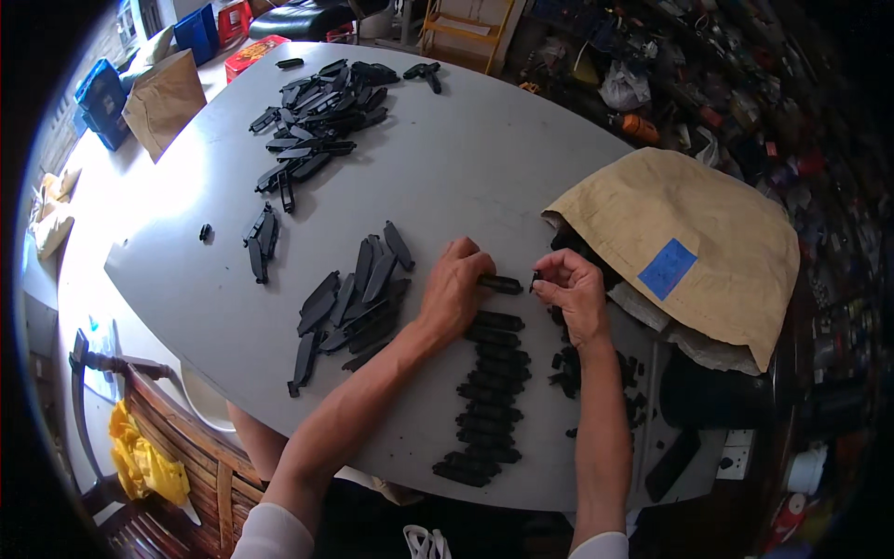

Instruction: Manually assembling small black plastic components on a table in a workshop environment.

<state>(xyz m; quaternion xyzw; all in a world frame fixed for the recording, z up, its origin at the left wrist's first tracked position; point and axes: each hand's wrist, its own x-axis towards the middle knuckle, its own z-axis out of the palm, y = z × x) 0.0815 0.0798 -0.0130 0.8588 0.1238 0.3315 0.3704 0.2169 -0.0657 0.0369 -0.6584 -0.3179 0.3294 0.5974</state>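
Left hand [453, 287] gripped a black plastic casing [504, 284] by one end — to keep the rest exposed, I judged — while right hand [575, 296] pinched a small black part [535, 279].

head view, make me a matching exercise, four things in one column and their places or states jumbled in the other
1. left hand
2. right hand
3. blue patch
4. yellow bag

A. pinching a tiny black piece
B. by the wooden chair
C. holding a long black part
D. on the tan sack

Pairs: 1-C, 2-A, 3-D, 4-B
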